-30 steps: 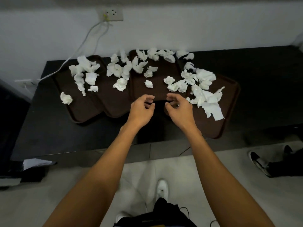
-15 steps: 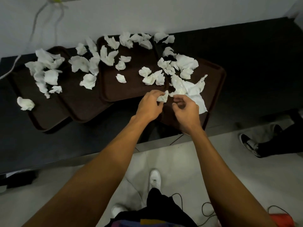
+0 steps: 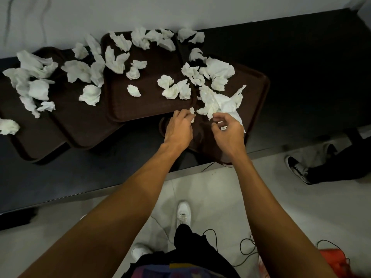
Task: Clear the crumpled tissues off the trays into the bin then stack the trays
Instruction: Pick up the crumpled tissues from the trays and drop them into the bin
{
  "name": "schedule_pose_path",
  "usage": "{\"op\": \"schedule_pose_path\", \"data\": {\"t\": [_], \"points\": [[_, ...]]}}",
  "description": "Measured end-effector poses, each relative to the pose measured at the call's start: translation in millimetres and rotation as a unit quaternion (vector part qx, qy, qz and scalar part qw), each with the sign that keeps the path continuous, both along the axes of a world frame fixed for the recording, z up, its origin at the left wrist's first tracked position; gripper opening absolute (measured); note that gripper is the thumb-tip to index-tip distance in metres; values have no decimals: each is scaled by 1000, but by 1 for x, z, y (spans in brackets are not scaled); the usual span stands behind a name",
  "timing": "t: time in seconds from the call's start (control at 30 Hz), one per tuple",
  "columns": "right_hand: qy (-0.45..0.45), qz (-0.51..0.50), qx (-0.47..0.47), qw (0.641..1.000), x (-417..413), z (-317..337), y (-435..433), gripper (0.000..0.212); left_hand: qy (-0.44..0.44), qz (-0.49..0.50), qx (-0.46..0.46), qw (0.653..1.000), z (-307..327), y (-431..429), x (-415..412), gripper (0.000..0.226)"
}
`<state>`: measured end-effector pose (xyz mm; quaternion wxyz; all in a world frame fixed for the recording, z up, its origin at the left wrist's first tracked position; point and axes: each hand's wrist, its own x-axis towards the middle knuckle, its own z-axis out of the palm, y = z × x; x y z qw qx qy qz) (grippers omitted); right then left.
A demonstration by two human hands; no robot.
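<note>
Dark table (image 3: pixel 301 87), right tray (image 3: pixel 256 109) overhanging front edge, left hand (image 3: pixel 178 128) pinching small tissue (image 3: pixel 192 114), right hand (image 3: pixel 228 134) gripping large tissue (image 3: pixel 226 104)

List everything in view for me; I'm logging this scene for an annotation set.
table: one, black, against the wall
trays: about four, dark brown, overlapping along the table
tissues: many, white, crumpled, strewn over the trays
cord: one, black, on the floor
red object: one, bottom right, blurred
other person's shoe: one, black and white, right
own shoes: two, white, floor
left hand: pinches a small tissue
right hand: curled over a large tissue, grip unclear
</note>
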<state>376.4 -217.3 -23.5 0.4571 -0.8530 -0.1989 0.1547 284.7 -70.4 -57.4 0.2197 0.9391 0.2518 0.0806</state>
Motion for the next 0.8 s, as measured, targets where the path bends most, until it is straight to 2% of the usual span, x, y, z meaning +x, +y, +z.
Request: {"op": "schedule_pose_path", "data": {"t": [0.07, 0.17, 0.3, 0.4, 0.6, 0.7, 0.8], "points": [[-17, 9, -11, 1000, 3, -2, 3, 29, 0, 4, -11, 1000, 0, 0, -3, 41], [-89, 62, -57, 992, 12, -7, 14, 40, 11, 8, -19, 1000, 1, 2, -8, 39], [-174, 157, -145, 961, 21, -19, 34, 58, 22, 16, -2, 1000, 3, 1, -18, 34], [-224, 175, -179, 942, 22, -26, 40, 57, 22, 26, -19, 999, 4, 0, -27, 31], [-174, 167, -125, 962, 4, -27, 31, 40, -21, 62, -90, 994, 7, 1, -38, 28], [-133, 153, -91, 975, -10, -21, 22, 40, -53, 86, -109, 989, 9, 2, -44, 27], [-148, 160, -109, 970, -18, -23, 17, 43, -82, 103, -121, 984, 15, 1, -52, 25]]}}
